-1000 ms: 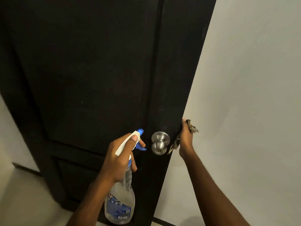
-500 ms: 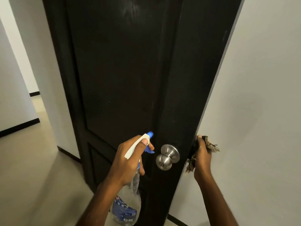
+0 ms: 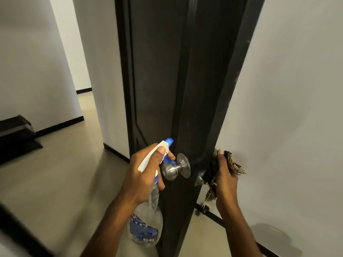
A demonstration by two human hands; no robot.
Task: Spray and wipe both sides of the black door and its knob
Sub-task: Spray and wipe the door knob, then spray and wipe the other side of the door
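Left hand grips clear plastic spray bottle with white-blue trigger head, nozzle just left of round silver metal knob on tall black wooden door; right hand curled around dark frayed cloth, pressing it on door's free edge near knob height

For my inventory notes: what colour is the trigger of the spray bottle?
Blue trigger on the clear plastic spray bottle, head view.
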